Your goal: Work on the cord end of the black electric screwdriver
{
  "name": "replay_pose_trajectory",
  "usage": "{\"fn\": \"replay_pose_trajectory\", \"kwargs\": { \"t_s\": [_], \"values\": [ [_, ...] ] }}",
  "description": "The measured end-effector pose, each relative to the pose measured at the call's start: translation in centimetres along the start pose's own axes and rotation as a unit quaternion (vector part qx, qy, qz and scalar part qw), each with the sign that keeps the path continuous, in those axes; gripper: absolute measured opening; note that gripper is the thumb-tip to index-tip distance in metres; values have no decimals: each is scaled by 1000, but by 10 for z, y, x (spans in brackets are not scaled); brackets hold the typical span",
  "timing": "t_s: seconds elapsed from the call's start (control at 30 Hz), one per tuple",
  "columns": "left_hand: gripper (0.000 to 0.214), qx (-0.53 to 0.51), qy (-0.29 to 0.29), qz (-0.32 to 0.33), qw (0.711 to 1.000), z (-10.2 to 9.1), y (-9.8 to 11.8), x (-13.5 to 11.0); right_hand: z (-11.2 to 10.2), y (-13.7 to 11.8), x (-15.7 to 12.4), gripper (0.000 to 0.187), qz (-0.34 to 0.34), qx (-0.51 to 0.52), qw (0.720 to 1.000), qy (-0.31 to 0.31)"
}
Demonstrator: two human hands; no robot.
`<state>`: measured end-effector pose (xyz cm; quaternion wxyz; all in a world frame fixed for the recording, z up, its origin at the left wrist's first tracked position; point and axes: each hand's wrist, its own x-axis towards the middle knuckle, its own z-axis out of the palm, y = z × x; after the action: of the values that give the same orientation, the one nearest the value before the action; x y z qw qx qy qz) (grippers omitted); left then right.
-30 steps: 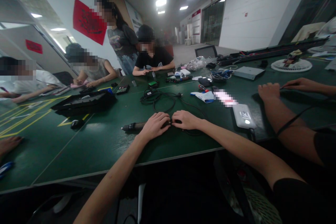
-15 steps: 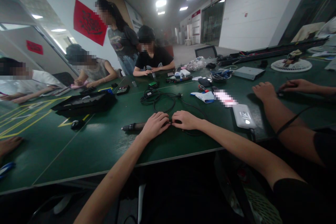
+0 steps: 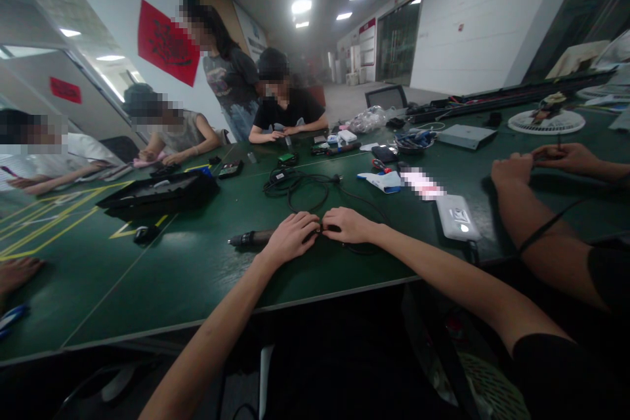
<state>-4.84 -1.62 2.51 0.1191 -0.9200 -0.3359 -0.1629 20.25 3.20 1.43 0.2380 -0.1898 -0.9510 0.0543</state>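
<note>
An electric screwdriver (image 3: 250,238) lies on the green table, its dark body and bit end pointing left. My left hand (image 3: 294,236) is closed over the rear part of the screwdriver. Just to the right, my right hand (image 3: 348,226) pinches a small dark piece at the tool's back end, apparently the end of a cable; my fingers cover most of it. The two hands almost meet at the fingertips. Behind them lies a coiled black power cable (image 3: 309,191) with a plug (image 3: 337,178).
A black tray (image 3: 160,195) and a small black object (image 3: 146,233) lie to the left. On the right are a blue-white glove (image 3: 384,182), a white device (image 3: 457,218) and a co-worker's hands (image 3: 514,169). Several people sit or stand across the table (image 3: 197,295).
My hands and the screwdriver hold almost the same place, with only a slight shift at the fingers. The co-worker's hands on the right have lifted and come together.
</note>
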Motion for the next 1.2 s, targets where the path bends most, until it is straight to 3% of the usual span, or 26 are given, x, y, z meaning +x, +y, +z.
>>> {"fn": "replay_pose_trajectory", "kwargs": {
  "t_s": [0.13, 0.3, 0.43, 0.6, 0.77, 0.9, 1.07, 1.2],
  "values": [
    [16, 10, 15, -26, 1000, 0, 0, 1, 0, 0, 0, 12, -2, 5, 1000, -1],
    [17, 7, -9, 1, 1000, -1, 1, 1, 0, 1, 0, 12, -5, 0, 1000, 0],
    [16, 12, 14, -29, 999, -1, 1, 1, 0, 1, 0, 12, -6, 5, 1000, -1],
    [19, 1, -4, 3, 1000, -1, 1, 1, 0, 1, 0, 14, -4, 2, 1000, 2],
    [15, 16, 11, -28, 999, 0, 0, 1, 0, 1, 0, 13, -6, 4, 1000, 5],
    [18, 5, 1, -2, 1000, 0, 1, 1, 0, 1, -1, 14, -9, 4, 1000, 4],
    [16, 13, 14, -29, 999, 0, 1, 1, 0, 2, -1, 11, -9, 4, 1000, 3],
    [18, 9, -2, -8, 1000, 0, 1, 2, 1, 2, -1, 11, -7, 2, 1000, 7]
  ]
}}
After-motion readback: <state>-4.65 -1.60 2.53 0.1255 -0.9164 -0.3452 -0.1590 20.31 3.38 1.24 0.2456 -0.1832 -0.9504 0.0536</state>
